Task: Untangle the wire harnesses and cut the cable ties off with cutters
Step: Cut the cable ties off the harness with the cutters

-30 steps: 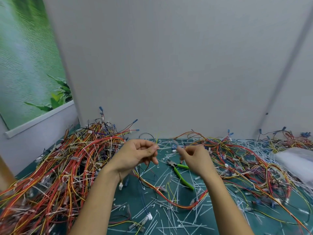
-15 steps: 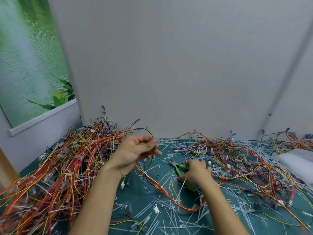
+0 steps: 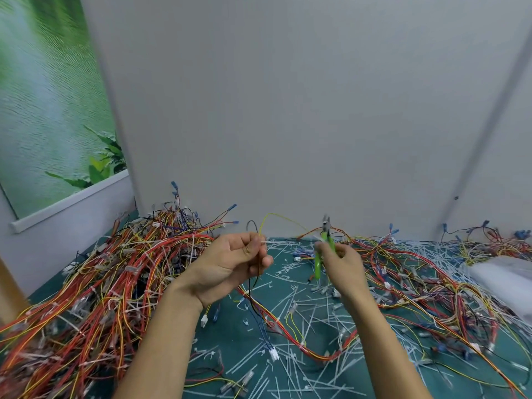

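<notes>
My left hand (image 3: 230, 260) pinches a thin harness (image 3: 269, 223) of black and yellow wires, raised above the green mat; its loops arch up past my fingers and its tails hang down to white connectors below. My right hand (image 3: 341, 262) grips the green-handled cutters (image 3: 324, 249), lifted off the mat with the jaws pointing up, a hand's width right of the harness. A white cable tie end shows at my left fingertips.
A big heap of red, orange and yellow tangled harnesses (image 3: 100, 283) fills the left side. More wires (image 3: 417, 269) spread across the right. Cut white cable ties (image 3: 288, 355) litter the green mat (image 3: 230, 326). A white bag (image 3: 503, 272) lies at the right edge. Grey walls close the back.
My right hand went down to the mat, took hold of the green cutters and lifted them up. My left hand kept holding the wires and raised them slightly.
</notes>
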Motion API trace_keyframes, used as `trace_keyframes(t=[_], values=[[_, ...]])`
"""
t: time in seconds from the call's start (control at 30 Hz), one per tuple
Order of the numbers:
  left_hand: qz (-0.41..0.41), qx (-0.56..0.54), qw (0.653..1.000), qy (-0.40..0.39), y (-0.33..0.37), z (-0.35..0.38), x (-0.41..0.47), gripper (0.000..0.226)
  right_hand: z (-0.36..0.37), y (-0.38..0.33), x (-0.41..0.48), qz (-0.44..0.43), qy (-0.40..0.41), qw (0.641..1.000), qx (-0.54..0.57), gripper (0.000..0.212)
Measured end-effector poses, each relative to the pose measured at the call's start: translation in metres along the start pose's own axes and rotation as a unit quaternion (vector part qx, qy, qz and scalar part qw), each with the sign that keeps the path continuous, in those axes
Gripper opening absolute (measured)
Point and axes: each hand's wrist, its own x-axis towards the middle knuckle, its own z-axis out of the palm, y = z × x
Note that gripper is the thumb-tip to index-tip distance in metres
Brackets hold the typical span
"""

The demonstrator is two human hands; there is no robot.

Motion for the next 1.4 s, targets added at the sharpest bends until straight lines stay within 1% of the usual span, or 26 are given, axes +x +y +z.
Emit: trace_keyframes(t=[0.03, 0.07, 0.1, 0.13, 0.17, 0.2, 0.23, 0.27, 0.3, 0.37, 0.43, 0.47, 0.5, 0.53, 0.57, 0.6, 0.7, 0.8, 0.9, 1.07, 1.2, 1.4], values=[[0.002, -0.004, 1.000, 0.000, 0.000, 0.001, 0.000, 0.011, -0.002, -0.005, 0.001, 0.023, -0.007, 0.993, 0.115, 0.041], [0.004, -0.005, 1.000, 0.001, 0.000, 0.002, 0.000, 0.011, -0.006, -0.010, 0.002, 0.054, -0.029, 0.969, 0.241, 0.038], [0.007, -0.006, 1.000, 0.005, 0.000, 0.002, 0.001, 0.013, -0.012, -0.014, 0.002, 0.082, -0.066, 0.926, 0.362, 0.037], [0.013, -0.009, 1.000, 0.012, 0.000, 0.002, 0.001, 0.014, -0.017, -0.017, 0.001, 0.105, -0.107, 0.874, 0.462, 0.041], [0.020, -0.012, 0.999, 0.022, 0.000, 0.003, 0.002, 0.015, -0.023, -0.019, 0.001, 0.124, -0.144, 0.827, 0.529, 0.045], [0.028, -0.016, 0.999, 0.035, 0.001, 0.003, 0.003, 0.016, -0.026, -0.021, 0.000, 0.138, -0.176, 0.798, 0.560, 0.048], [0.038, -0.019, 0.998, 0.050, 0.001, 0.004, 0.004, 0.017, -0.028, -0.022, -0.002, 0.146, -0.208, 0.787, 0.562, 0.050], [0.050, -0.020, 0.996, 0.071, 0.000, 0.005, 0.006, 0.018, -0.028, -0.024, -0.003, 0.149, -0.240, 0.792, 0.542, 0.049], [0.063, -0.018, 0.993, 0.097, 0.000, 0.006, 0.007, 0.017, -0.027, -0.026, -0.005, 0.145, -0.269, 0.807, 0.505, 0.049], [0.092, -0.015, 0.983, 0.156, 0.000, 0.007, 0.010, 0.016, -0.023, -0.031, -0.011, 0.123, -0.315, 0.857, 0.390, 0.046], [0.113, -0.028, 0.974, 0.196, 0.000, 0.007, 0.012, 0.014, -0.022, -0.035, -0.018, 0.063, -0.337, 0.917, 0.204, 0.046], [0.120, -0.039, 0.970, 0.207, 0.000, 0.007, 0.012, 0.012, -0.021, -0.036, -0.023, 0.016, -0.339, 0.936, 0.092, 0.045], [0.125, -0.051, 0.967, 0.216, 0.001, 0.006, 0.012, 0.012, -0.020, -0.037, -0.028, -0.034, -0.340, 0.940, -0.012, 0.042], [0.129, -0.061, 0.964, 0.226, 0.001, 0.006, 0.013, 0.012, -0.019, -0.038, -0.032, -0.075, -0.343, 0.932, -0.089, 0.040], [0.132, -0.068, 0.960, 0.236, 0.002, 0.006, 0.013, 0.013, -0.017, -0.040, -0.036, -0.100, -0.346, 0.923, -0.134, 0.041], [0.134, -0.075, 0.957, 0.247, 0.002, 0.006, 0.013, 0.013, -0.016, -0.043, -0.040, -0.112, -0.347, 0.919, -0.153, 0.043], [0.143, -0.098, 0.946, 0.274, 0.002, 0.005, 0.013, 0.012, -0.015, -0.051, -0.047, -0.147, -0.337, 0.916, -0.162, 0.045], [0.145, -0.101, 0.942, 0.285, 0.002, 0.006, 0.014, 0.013, -0.015, -0.055, -0.051, -0.182, -0.316, 0.920, -0.144, 0.048], [0.150, -0.094, 0.943, 0.283, 0.000, 0.008, 0.015, 0.013, -0.013, -0.055, -0.054, -0.187, -0.296, 0.929, -0.117, 0.051], [0.159, -0.076, 0.945, 0.276, -0.002, 0.011, 0.016, 0.015, -0.010, -0.056, -0.055, -0.212, -0.284, 0.926, -0.129, 0.046], [0.164, -0.070, 0.945, 0.276, -0.003, 0.013, 0.016, 0.016, -0.008, -0.058, -0.057, -0.216, -0.296, 0.925, -0.106, 0.046], [0.166, -0.056, 0.944, 0.278, -0.004, 0.014, 0.016, 0.013, -0.007, -0.059, -0.059, -0.236, -0.308, 0.918, -0.084, 0.033]])
